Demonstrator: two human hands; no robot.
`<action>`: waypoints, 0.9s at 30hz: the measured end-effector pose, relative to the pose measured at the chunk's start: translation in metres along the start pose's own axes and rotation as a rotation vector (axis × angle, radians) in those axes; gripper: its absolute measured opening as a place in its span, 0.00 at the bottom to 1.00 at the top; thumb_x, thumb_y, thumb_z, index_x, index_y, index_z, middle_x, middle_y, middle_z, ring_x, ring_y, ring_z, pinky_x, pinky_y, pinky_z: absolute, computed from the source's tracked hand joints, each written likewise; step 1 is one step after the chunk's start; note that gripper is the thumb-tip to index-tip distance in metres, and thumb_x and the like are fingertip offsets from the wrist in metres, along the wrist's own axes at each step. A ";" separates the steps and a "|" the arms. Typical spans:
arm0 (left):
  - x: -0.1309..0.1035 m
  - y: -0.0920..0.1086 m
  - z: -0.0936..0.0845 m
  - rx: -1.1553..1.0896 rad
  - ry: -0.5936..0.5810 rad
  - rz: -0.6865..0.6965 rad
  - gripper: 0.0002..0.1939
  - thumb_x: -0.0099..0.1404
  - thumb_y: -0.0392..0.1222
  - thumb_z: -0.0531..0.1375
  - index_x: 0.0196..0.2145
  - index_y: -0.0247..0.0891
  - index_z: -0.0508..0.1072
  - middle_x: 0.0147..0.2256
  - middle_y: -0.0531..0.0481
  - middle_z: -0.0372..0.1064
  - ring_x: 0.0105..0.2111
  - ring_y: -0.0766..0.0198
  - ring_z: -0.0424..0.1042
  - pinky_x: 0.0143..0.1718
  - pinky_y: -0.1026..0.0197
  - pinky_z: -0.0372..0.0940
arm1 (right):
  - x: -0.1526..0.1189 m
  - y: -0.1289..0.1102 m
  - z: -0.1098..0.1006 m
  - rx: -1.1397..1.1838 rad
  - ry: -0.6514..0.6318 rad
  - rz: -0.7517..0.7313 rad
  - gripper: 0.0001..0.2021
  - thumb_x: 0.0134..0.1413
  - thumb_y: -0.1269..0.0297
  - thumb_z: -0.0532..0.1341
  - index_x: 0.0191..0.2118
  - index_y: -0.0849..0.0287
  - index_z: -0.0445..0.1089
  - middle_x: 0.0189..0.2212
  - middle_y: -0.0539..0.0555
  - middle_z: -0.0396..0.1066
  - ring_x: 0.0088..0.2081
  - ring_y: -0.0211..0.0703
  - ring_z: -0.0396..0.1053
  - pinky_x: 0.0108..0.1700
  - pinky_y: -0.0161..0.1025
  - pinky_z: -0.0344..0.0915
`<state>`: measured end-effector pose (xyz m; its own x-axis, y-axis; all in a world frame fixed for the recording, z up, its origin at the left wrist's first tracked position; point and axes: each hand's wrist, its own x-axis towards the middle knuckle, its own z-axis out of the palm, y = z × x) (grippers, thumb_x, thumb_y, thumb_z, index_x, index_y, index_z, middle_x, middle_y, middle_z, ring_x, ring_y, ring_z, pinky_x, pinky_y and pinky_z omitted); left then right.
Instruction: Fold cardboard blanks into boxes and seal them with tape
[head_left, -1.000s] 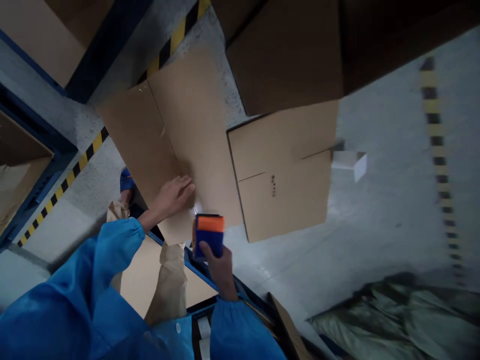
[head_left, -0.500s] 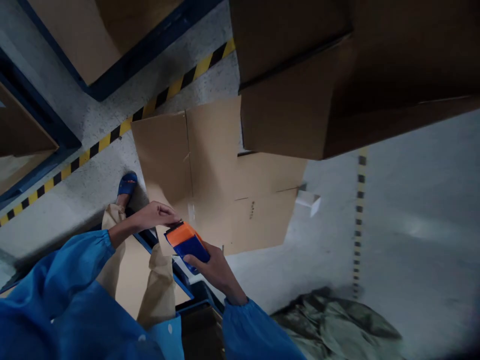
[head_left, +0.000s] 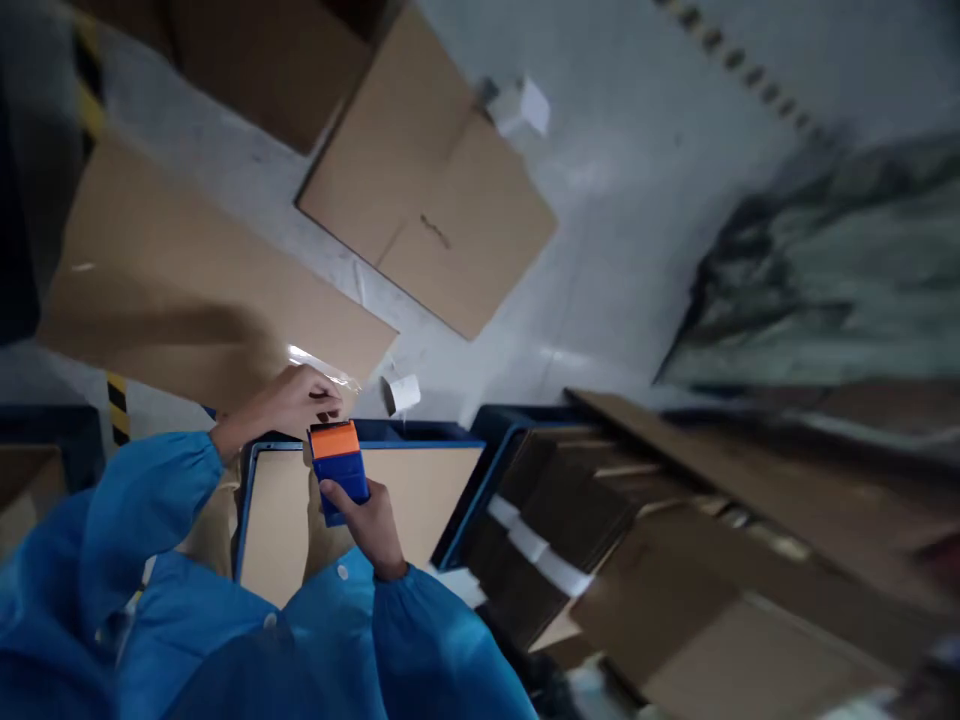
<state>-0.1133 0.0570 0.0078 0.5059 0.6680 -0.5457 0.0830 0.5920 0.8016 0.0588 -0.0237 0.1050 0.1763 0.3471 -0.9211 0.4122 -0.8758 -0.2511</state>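
A blue and orange tape dispenser (head_left: 339,472) is held in my right hand (head_left: 369,522), with the thumb across its blue side. My left hand (head_left: 294,398) is just above the dispenser's orange end, its fingers pinched together. Whatever lies between those fingertips is too small to make out. Beyond my left hand, a large flat cardboard sheet (head_left: 195,285) lies on the floor, with a shiny strip of clear tape (head_left: 319,365) near its closest edge.
Another cardboard piece (head_left: 427,190) lies further off beside a small white box (head_left: 525,108). A short white roll (head_left: 401,395) is on the floor. Stacked folded cartons (head_left: 555,510) stand at the right, below a green tarp (head_left: 840,280).
The view has swung to the right, bringing the stacked cartons into sight. The dispenser now points more upright in my right hand, and my left hand remains near its orange end.
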 end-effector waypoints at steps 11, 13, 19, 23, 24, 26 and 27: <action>0.217 0.161 0.024 0.596 -0.033 -0.094 0.06 0.60 0.38 0.66 0.30 0.32 0.80 0.27 0.47 0.77 0.27 0.66 0.73 0.33 0.64 0.66 | -0.002 0.062 -0.053 0.641 -0.023 0.219 0.24 0.36 0.40 0.69 0.25 0.60 0.73 0.21 0.56 0.74 0.25 0.47 0.72 0.28 0.39 0.70; 0.265 0.174 0.024 0.726 -0.059 -0.082 0.06 0.60 0.38 0.67 0.31 0.32 0.80 0.26 0.49 0.77 0.27 0.66 0.72 0.34 0.63 0.66 | -0.002 0.078 -0.056 0.651 -0.047 0.253 0.21 0.37 0.42 0.68 0.21 0.58 0.71 0.18 0.53 0.71 0.23 0.45 0.70 0.26 0.38 0.67; 0.348 0.153 0.041 0.858 -0.061 -0.043 0.06 0.60 0.37 0.68 0.33 0.30 0.80 0.28 0.49 0.77 0.25 0.69 0.70 0.36 0.59 0.68 | 0.000 0.119 -0.047 0.670 -0.104 0.352 0.20 0.39 0.44 0.64 0.16 0.55 0.63 0.14 0.49 0.61 0.19 0.39 0.58 0.22 0.37 0.56; 0.373 0.110 0.050 0.917 -0.143 -0.129 0.05 0.60 0.36 0.67 0.31 0.30 0.80 0.28 0.48 0.77 0.25 0.68 0.70 0.38 0.56 0.68 | 0.017 0.132 -0.034 0.699 -0.132 0.418 0.22 0.38 0.42 0.62 0.15 0.55 0.61 0.14 0.49 0.57 0.20 0.37 0.54 0.23 0.37 0.54; 0.379 0.101 0.050 0.909 -0.137 -0.113 0.06 0.60 0.37 0.68 0.31 0.30 0.80 0.28 0.48 0.77 0.25 0.68 0.69 0.38 0.55 0.69 | 0.020 0.136 -0.032 0.685 -0.136 0.437 0.22 0.38 0.41 0.62 0.15 0.55 0.60 0.14 0.48 0.57 0.20 0.37 0.54 0.23 0.36 0.53; 0.391 0.091 0.048 0.867 -0.104 -0.026 0.09 0.58 0.41 0.70 0.31 0.30 0.79 0.28 0.48 0.76 0.25 0.69 0.69 0.40 0.54 0.69 | 0.023 0.145 -0.030 0.644 -0.149 0.484 0.23 0.36 0.40 0.63 0.15 0.55 0.61 0.15 0.48 0.57 0.21 0.37 0.55 0.24 0.36 0.54; 0.397 0.089 0.047 0.848 -0.094 0.016 0.12 0.57 0.43 0.71 0.31 0.30 0.79 0.28 0.48 0.75 0.25 0.69 0.69 0.41 0.52 0.70 | 0.023 0.151 -0.029 0.631 -0.159 0.504 0.23 0.35 0.40 0.63 0.16 0.55 0.62 0.15 0.49 0.58 0.21 0.38 0.56 0.24 0.36 0.54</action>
<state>0.1348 0.3539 -0.1257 0.5785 0.6112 -0.5401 0.6710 0.0199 0.7412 0.1512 -0.1380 0.0548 0.0579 -0.1481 -0.9873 -0.2713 -0.9540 0.1272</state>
